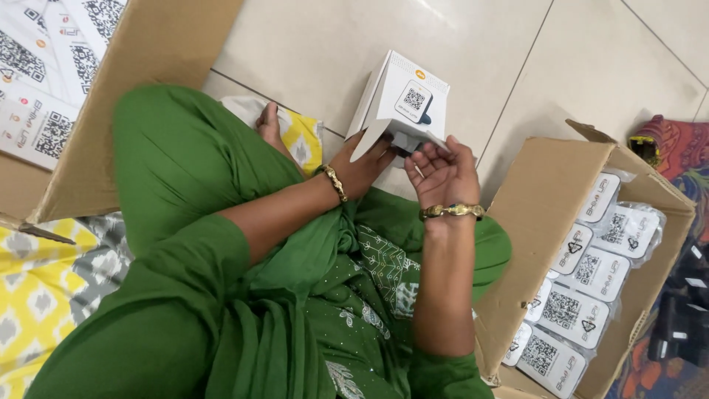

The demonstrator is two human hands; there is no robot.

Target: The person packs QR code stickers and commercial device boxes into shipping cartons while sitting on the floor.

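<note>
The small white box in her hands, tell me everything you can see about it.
The small white box looks like thin cardboard, held tilted above the tiled floor. Its top face shows a printed picture of a small device. An end flap hangs open toward the person. The left hand grips it from below; the right hand touches the open end.

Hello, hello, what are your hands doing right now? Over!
Left hand and right hand both hold small white box, flap open. Nothing blocking. Open carton of white packets beside right hand.
</note>
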